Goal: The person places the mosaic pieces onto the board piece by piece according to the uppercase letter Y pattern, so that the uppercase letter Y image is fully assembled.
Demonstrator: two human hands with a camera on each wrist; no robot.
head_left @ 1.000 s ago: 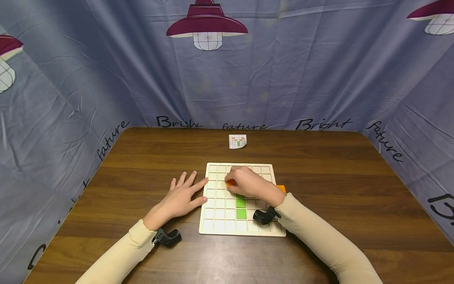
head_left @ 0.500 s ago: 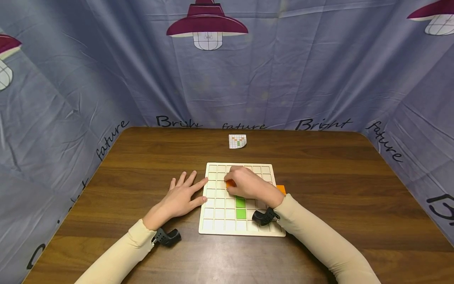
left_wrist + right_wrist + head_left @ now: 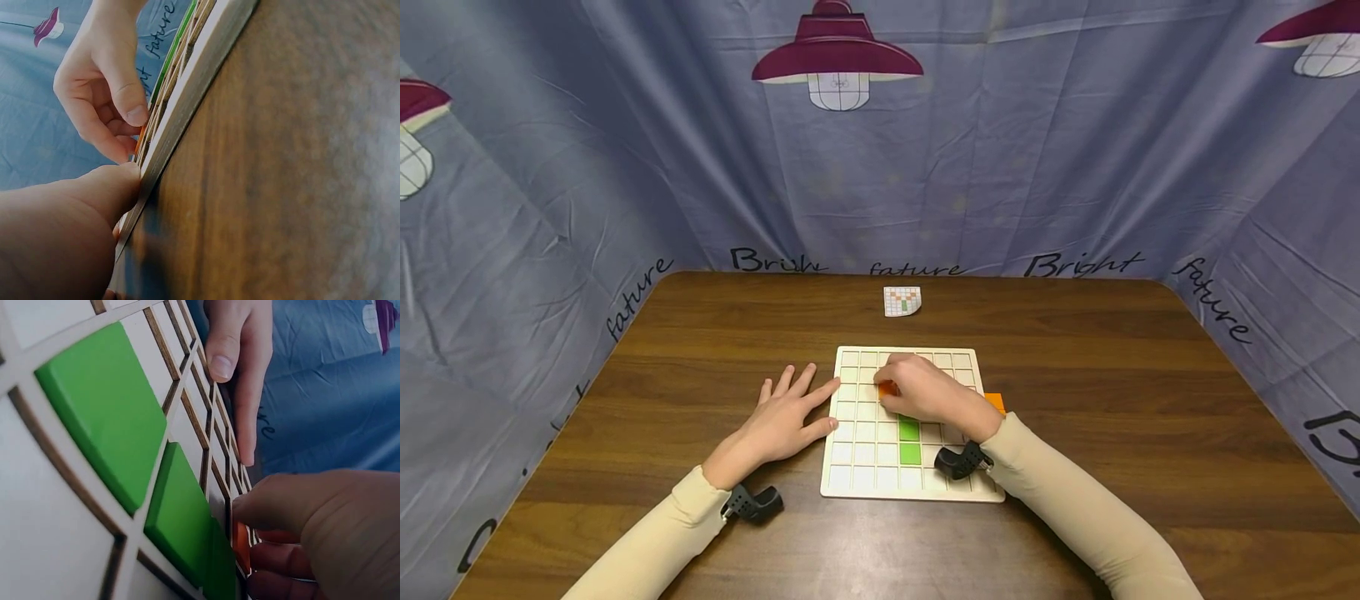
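A pale wooden grid board [image 3: 865, 478] lies flat on the table. My right hand [image 3: 917, 387] is over its middle, with thumb and fingertips pinching an orange square tile [image 3: 887, 390] at a cell; the hand covers part of that tile. In the right wrist view this orange tile [image 3: 240, 540] sits low against the grid, beyond several green square tiles [image 3: 112, 412] seated in cells. Two of the green tiles [image 3: 910, 453] show in the head view. My left hand [image 3: 778, 421] rests spread beside the board, its index fingertip and thumb touching the left edge.
Another orange piece [image 3: 994, 402] shows at the board's right edge, partly behind the right forearm. Farther back on the table lies a small paper card [image 3: 902, 301] with a coloured grid pattern and a curled corner. A blue printed curtain [image 3: 955, 167] hangs behind the table.
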